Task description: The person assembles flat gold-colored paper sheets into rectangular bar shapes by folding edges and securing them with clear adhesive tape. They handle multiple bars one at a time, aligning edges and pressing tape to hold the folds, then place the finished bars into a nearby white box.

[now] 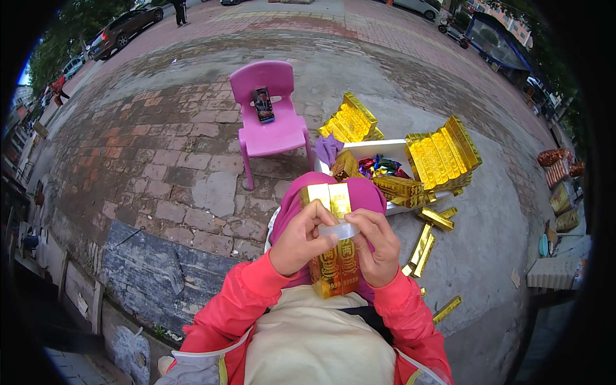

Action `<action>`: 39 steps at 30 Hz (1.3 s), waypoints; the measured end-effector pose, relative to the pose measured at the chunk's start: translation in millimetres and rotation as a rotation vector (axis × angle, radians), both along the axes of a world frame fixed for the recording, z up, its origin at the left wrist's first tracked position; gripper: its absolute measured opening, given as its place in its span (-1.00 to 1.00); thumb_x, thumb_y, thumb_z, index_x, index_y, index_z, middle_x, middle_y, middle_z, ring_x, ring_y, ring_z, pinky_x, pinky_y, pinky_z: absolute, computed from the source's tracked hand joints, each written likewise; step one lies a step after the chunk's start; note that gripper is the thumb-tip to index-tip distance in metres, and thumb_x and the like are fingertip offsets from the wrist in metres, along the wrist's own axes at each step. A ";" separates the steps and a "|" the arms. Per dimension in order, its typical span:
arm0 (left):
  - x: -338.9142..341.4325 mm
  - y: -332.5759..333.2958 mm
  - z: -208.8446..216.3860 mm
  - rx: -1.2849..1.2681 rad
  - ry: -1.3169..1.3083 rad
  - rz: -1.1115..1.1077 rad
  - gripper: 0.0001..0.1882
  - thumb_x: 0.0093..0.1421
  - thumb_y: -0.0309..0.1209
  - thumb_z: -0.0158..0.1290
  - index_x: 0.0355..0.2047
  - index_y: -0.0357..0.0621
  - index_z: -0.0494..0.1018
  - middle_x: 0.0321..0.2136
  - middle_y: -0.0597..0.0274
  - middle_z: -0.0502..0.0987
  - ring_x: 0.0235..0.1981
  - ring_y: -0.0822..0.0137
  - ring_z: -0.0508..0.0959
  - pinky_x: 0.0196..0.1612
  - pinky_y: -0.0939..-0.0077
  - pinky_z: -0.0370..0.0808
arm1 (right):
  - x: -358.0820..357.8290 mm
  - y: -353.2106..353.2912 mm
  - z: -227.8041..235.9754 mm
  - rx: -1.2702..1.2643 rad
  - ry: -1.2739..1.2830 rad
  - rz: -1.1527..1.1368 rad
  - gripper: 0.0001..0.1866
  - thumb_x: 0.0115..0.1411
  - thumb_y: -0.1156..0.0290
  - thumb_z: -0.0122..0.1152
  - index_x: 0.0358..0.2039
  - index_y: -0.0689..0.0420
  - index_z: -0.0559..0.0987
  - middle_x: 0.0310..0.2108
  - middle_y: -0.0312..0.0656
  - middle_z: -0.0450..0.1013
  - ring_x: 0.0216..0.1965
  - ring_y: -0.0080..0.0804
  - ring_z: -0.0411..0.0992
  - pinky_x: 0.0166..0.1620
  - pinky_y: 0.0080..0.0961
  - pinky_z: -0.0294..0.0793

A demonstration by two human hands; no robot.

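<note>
Two shiny gold foil-paper bars point(335, 276) lie side by side on my lap, pointing away from me. Across their middle I hold a short whitish, see-through strip of tape point(338, 231). My left hand point(299, 239) pinches its left end between thumb and fingers. At its right end, my right hand point(377, 249) has thumb and forefinger closed on the strip. Both hands rest close over the bars, the right one beside their right edge. Whether the strip's underside touches the foil is hidden.
A pink plastic chair point(269, 131) ahead holds a phone point(263, 104). Right of it stands a white box point(393, 149) with colourful foil pieces point(382, 167) and stacked gold bars point(443, 154). Loose gold bars point(420, 250) lie on the ground to my right. A dark board point(160, 269) lies left.
</note>
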State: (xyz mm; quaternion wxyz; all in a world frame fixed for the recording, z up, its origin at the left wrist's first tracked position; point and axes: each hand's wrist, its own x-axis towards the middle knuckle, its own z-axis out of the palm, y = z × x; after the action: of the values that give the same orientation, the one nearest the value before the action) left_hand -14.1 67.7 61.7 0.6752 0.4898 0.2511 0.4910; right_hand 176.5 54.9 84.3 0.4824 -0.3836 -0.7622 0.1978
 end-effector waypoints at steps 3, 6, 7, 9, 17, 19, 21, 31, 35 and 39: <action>-1.5 1.7 -2.2 -0.061 0.020 -0.019 -0.77 0.29 -0.46 0.17 -0.17 -0.14 0.32 -0.24 0.36 0.41 -0.23 0.59 0.41 -0.16 0.62 0.38 | 0.4 -0.6 0.4 -0.005 -0.004 -0.007 -0.62 0.19 0.72 0.19 0.04 0.21 0.59 -0.08 0.00 0.49 -0.11 -0.07 0.54 -0.08 -0.35 0.53; -0.1 4.9 -4.0 -0.024 0.057 0.011 -0.77 0.33 -0.38 0.17 -0.19 -0.14 0.33 -0.23 0.34 0.43 -0.22 0.57 0.42 -0.15 0.60 0.41 | -0.2 -0.3 0.0 -0.033 0.006 0.004 -0.62 0.19 0.72 0.20 0.03 0.21 0.58 -0.06 0.00 0.49 -0.11 -0.07 0.54 -0.09 -0.35 0.54; 1.1 5.2 -4.3 -0.016 0.029 0.023 -0.78 0.34 -0.37 0.16 -0.16 -0.15 0.34 -0.23 0.33 0.44 -0.21 0.56 0.43 -0.13 0.59 0.41 | -0.5 0.0 -0.4 -0.035 0.030 0.018 -0.61 0.18 0.72 0.20 0.03 0.21 0.58 -0.05 0.01 0.49 -0.11 -0.08 0.54 -0.10 -0.35 0.54; 4.3 6.7 -4.2 0.016 -0.011 0.068 -0.77 0.37 -0.34 0.13 -0.12 -0.17 0.36 -0.22 0.33 0.45 -0.20 0.54 0.45 -0.11 0.57 0.43 | -0.8 1.0 -1.6 -0.043 0.048 0.001 -0.61 0.16 0.71 0.23 0.02 0.21 0.57 -0.05 0.00 0.50 -0.12 -0.07 0.54 -0.12 -0.35 0.55; 9.2 0.2 -1.5 0.251 0.508 0.386 -0.69 0.43 -0.39 0.00 0.09 -0.31 0.41 -0.09 0.08 0.57 -0.06 0.31 0.56 0.06 0.39 0.46 | 0.9 10.0 -8.5 0.176 -0.176 -0.212 -0.52 0.05 0.72 0.31 0.03 0.16 0.58 -0.10 -0.07 0.53 -0.20 -0.20 0.53 -0.20 -0.40 0.55; 12.4 -3.2 -0.8 0.338 0.644 0.437 -0.68 0.40 -0.44 -0.01 0.10 -0.32 0.46 -0.06 -0.04 0.60 -0.04 0.20 0.59 0.07 0.36 0.48 | 0.2 12.9 -10.1 0.277 -0.249 -0.269 -0.49 0.01 0.72 0.32 0.03 0.15 0.59 -0.13 -0.08 0.52 -0.23 -0.13 0.51 -0.21 -0.34 0.54; 16.0 -4.2 0.6 0.357 0.656 0.446 -0.68 0.40 -0.45 -0.01 0.11 -0.31 0.47 -0.05 -0.06 0.60 -0.05 0.16 0.60 0.06 0.34 0.48 | 0.7 14.9 -10.8 0.284 -0.261 -0.286 -0.48 -0.01 0.72 0.32 0.02 0.14 0.59 -0.14 -0.10 0.52 -0.24 -0.10 0.50 -0.21 -0.29 0.53; 14.5 -2.2 8.1 0.353 0.651 0.475 -0.72 0.35 -0.46 0.05 0.02 -0.32 0.55 -0.14 -0.05 0.65 -0.06 0.16 0.64 0.04 0.35 0.51 | 8.3 17.5 -13.7 0.294 -0.242 -0.259 -0.46 -0.04 0.72 0.32 0.02 0.11 0.60 -0.16 -0.13 0.52 -0.26 -0.12 0.50 -0.23 -0.30 0.52; 14.3 0.3 8.6 0.346 0.668 0.483 -0.74 0.30 -0.39 0.15 -0.06 -0.28 0.57 -0.22 -0.05 0.66 -0.15 0.02 0.65 -0.05 0.23 0.53 | 7.4 16.4 -14.2 0.297 -0.264 -0.254 -0.45 -0.06 0.72 0.33 0.01 0.10 0.61 -0.16 -0.15 0.53 -0.27 -0.14 0.50 -0.25 -0.32 0.53; 13.1 1.7 9.6 0.298 0.685 0.461 -0.75 0.28 -0.38 0.18 -0.13 -0.30 0.59 -0.25 -0.07 0.66 -0.20 0.05 0.66 -0.10 0.26 0.55 | 9.6 14.9 -11.7 0.307 -0.316 -0.239 -0.45 -0.08 0.72 0.33 0.00 0.10 0.62 -0.16 -0.18 0.53 -0.29 -0.17 0.50 -0.29 -0.34 0.53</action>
State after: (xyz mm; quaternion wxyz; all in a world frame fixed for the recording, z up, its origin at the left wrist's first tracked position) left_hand -1.0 69.5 71.2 0.3475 0.6477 0.4898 0.4689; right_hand 186.1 69.8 72.5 0.4299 -0.4193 -0.7986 -0.0409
